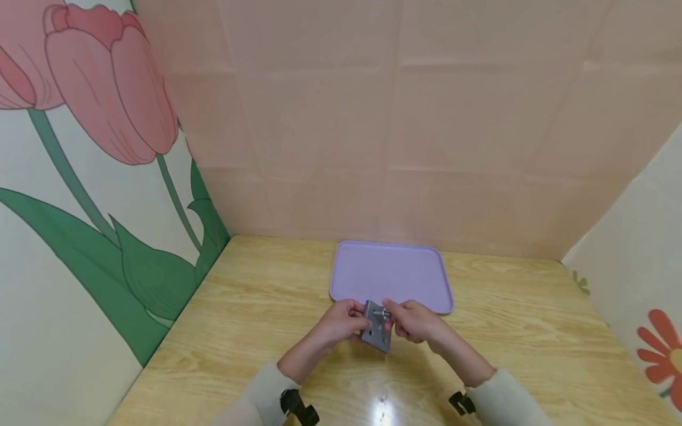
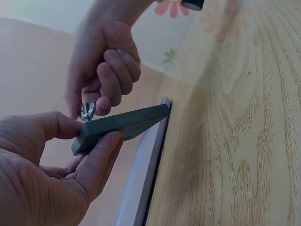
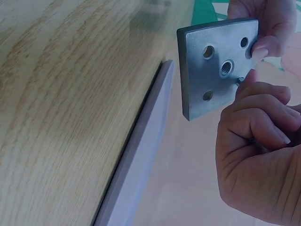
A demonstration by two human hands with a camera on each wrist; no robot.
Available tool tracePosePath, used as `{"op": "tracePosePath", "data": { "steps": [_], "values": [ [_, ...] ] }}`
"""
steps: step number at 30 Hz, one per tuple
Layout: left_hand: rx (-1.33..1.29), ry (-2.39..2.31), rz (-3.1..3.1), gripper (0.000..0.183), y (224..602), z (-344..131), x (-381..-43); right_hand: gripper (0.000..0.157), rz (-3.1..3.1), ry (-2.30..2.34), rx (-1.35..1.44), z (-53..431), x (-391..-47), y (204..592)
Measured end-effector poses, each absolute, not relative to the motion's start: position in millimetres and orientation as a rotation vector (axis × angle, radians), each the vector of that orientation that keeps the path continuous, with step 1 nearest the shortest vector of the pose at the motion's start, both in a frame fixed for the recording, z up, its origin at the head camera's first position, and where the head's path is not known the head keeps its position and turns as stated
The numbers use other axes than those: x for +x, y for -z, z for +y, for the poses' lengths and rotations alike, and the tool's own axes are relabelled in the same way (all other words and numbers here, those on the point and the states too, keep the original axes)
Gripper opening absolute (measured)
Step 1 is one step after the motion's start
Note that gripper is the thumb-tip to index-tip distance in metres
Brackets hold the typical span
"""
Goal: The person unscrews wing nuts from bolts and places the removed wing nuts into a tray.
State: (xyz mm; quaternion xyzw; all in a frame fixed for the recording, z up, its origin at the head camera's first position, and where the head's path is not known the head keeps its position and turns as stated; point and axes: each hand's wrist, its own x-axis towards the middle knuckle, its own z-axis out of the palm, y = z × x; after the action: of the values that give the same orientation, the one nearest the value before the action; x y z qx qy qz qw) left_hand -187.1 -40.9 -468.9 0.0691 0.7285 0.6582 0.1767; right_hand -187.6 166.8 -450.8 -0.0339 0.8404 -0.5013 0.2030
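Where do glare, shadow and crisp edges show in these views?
Head view: white glare on the yellowish wood-grain table, low in frame; left wrist view: a dark shadow on the table beside the lilac rectangular tray; right wrist view: clear edges on the flat grey metal plate.

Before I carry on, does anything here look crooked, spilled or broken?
Nothing spilled or broken stands out. The metal plate is tilted, but the left hand grips it while the right hand pinches the screw, so that seems deliberate. The purple tray sits on the table. Only the creased pink backdrop looks slightly untidy.
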Motion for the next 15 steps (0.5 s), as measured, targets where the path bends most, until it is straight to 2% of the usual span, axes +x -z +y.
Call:
{"op": "tracePosePath", "data": {
  "steps": [15],
  "values": [
    [0.212,-1.843,2.105,0.026,470.4,-35.6,-186.4,0.064,2.251,1.453,-0.083,167.1,-185.8,454.3]
  ]
}}
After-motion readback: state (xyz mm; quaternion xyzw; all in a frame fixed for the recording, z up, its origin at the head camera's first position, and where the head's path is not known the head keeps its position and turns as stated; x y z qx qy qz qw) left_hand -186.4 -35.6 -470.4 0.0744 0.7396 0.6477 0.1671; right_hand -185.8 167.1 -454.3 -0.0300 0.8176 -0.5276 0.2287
